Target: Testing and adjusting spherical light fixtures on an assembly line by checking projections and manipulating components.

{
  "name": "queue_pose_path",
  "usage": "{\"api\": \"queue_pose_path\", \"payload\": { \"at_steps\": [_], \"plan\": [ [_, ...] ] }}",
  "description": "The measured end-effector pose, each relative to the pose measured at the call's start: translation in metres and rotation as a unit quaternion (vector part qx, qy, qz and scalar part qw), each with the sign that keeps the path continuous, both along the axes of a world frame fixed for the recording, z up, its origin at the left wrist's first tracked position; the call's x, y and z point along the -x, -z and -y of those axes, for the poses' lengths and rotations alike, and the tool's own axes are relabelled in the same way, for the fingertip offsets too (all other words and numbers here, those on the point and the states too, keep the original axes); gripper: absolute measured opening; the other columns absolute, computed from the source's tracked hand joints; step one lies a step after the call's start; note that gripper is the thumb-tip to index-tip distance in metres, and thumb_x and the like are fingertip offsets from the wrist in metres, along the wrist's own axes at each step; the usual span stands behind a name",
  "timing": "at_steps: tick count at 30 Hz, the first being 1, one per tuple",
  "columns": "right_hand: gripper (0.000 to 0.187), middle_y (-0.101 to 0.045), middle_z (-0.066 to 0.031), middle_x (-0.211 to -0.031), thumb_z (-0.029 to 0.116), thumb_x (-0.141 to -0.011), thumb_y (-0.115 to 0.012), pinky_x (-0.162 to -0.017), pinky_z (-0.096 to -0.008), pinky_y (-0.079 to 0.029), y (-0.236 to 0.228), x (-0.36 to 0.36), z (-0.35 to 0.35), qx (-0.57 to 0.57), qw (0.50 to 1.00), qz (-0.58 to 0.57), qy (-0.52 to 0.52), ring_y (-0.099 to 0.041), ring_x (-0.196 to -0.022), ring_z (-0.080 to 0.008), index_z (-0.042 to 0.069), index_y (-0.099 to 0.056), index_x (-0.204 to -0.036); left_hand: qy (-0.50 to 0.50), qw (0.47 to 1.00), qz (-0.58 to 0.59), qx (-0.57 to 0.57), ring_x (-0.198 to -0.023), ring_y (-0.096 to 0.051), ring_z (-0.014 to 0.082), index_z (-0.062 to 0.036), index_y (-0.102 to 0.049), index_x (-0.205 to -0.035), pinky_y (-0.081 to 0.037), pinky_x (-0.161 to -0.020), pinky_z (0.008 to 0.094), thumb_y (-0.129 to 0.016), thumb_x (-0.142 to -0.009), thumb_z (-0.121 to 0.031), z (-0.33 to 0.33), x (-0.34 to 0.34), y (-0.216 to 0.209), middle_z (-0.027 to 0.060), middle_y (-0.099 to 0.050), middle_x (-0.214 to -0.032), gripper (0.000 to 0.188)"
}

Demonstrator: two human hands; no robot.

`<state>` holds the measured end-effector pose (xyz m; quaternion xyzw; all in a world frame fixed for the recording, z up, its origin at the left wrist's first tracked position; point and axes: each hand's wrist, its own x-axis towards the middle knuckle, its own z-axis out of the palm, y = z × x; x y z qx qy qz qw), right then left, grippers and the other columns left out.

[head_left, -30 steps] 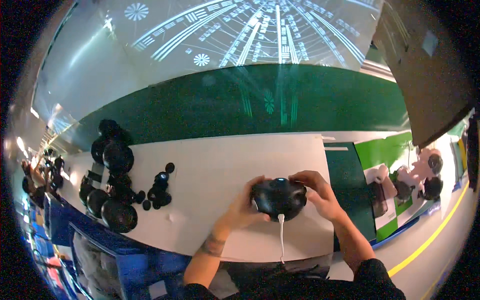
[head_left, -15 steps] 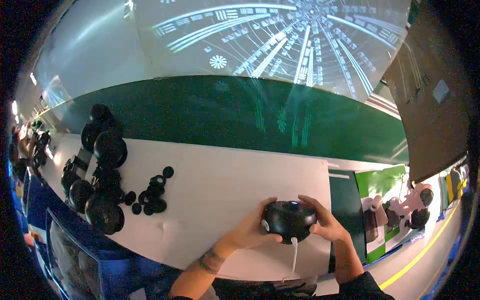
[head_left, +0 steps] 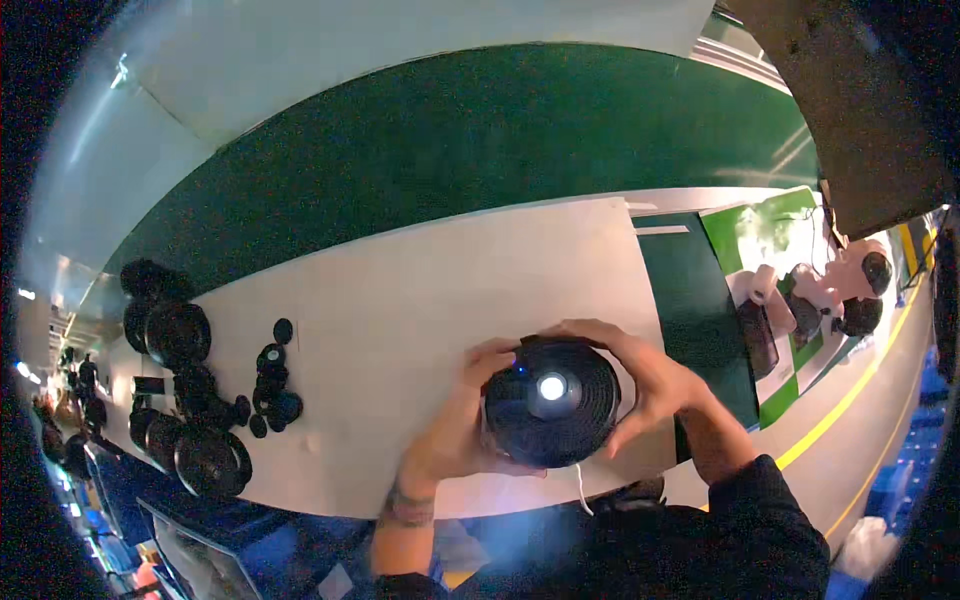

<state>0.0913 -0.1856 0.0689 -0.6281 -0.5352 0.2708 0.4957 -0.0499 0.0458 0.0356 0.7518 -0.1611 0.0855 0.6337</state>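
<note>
A round black light projector (head_left: 550,430) with ridged rings is held above the white table, its glowing lens turned up toward me. On its left side my left hand (head_left: 465,410) grips it, some fingers hidden beneath. Around the top and right side curves my right hand (head_left: 645,380), its fingers at the far rim and the thumb near the lower right edge. A white cable (head_left: 582,490) hangs from the projector toward the table's near edge.
Black round parts (head_left: 272,385) lie on the white table (head_left: 400,300), with larger black domes (head_left: 180,335) stacked at its left. Pink-and-black devices (head_left: 825,290) stand on a green-and-white board (head_left: 755,235) at right. A green band (head_left: 450,140) runs behind.
The projector has tilted, its lens now facing me instead of the wall. The bright pattern on the wall is gone. Both hands have shifted their hold, and the head view has turned.
</note>
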Motion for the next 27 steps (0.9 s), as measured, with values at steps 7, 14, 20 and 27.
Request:
{"api": "queue_pose_path", "payload": {
  "at_steps": [7,14,20,27],
  "plan": [
    [0.123,-0.039,-0.0222,-0.149,0.046,-0.052,-0.093,-0.114,-0.0461,-0.030,0.008,0.007,0.005,0.002,0.998,-0.055,0.013,-0.039,-0.138,-0.0367,0.001,-0.029,-0.147,-0.069,0.995,-0.068,0.027,-0.128,-0.041,0.0385,-0.0102,-0.038,-0.137,-0.036,-0.108,0.0479,-0.100,-0.037,-0.033,0.008,0.006,-0.017,0.0197,-0.041,-0.136,0.120],
    [0.120,-0.041,-0.0221,-0.147,0.048,-0.052,-0.093,-0.112,-0.0469,-0.034,0.002,0.006,-0.002,-0.021,1.000,-0.020,0.003,-0.041,-0.135,-0.0362,0.000,-0.034,-0.145,-0.048,0.996,-0.070,0.034,-0.127,-0.041,0.0350,-0.0090,-0.039,-0.137,-0.038,-0.107,0.0472,-0.099,-0.040,-0.039,0.007,0.007,-0.022,0.0177,-0.038,-0.138,0.118],
    [0.121,-0.042,-0.0199,-0.145,0.039,-0.052,-0.095,-0.111,-0.0465,-0.033,0.002,0.008,0.000,-0.011,1.000,-0.016,-0.007,-0.042,-0.134,-0.0347,0.001,-0.032,-0.147,-0.004,0.993,-0.089,-0.072,-0.132,-0.035,0.0357,-0.0026,-0.041,-0.140,-0.031,-0.110,0.0471,-0.094,-0.046,-0.043,-0.007,0.010,-0.024,0.0163,-0.040,-0.136,0.116],
    [0.117,-0.046,-0.0217,-0.141,0.049,-0.056,-0.091,-0.106,-0.0467,-0.039,-0.003,0.011,-0.001,-0.009,1.000,0.002,-0.007,-0.048,-0.127,-0.0373,0.000,-0.034,-0.145,-0.016,0.989,-0.048,-0.136,-0.132,-0.036,0.0352,-0.0082,-0.043,-0.139,-0.033,-0.111,0.0447,-0.098,-0.039,-0.036,-0.006,0.015,-0.029,0.0173,-0.039,-0.137,0.118]
  ]
}}
